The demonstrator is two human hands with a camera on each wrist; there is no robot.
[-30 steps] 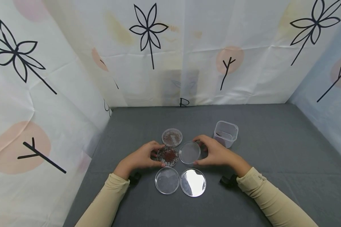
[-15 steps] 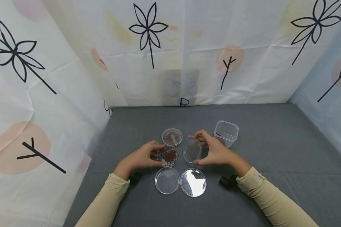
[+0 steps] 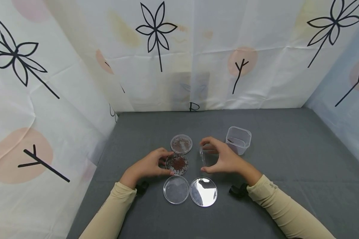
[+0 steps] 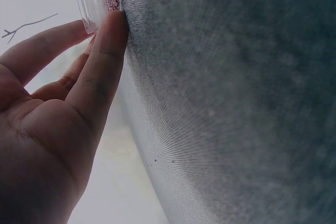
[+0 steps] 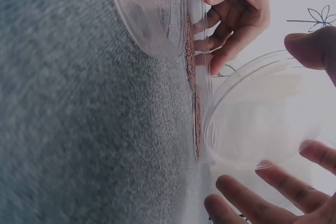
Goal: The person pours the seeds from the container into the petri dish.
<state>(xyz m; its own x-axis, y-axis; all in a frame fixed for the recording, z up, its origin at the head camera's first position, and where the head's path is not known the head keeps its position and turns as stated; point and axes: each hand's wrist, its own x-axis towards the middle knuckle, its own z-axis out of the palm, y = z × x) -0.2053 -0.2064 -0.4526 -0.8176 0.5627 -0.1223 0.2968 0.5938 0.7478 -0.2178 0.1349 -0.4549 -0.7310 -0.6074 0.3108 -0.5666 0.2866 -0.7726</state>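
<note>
One half-curled left hand (image 3: 154, 162) is pinching a granule-filled petri dish (image 3: 178, 164); right of it, the wider-curled right hand (image 3: 227, 159) is gripping an upended lid (image 5: 262, 113); slipping is risking a spill.

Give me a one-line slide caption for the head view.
Right hand holds a clear dish upright; left hand grips a shallow dish of reddish-brown grains.

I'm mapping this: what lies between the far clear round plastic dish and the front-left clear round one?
In the head view, a clear round plastic dish of reddish-brown grains lies between them; the left hand grips its edge.
</note>
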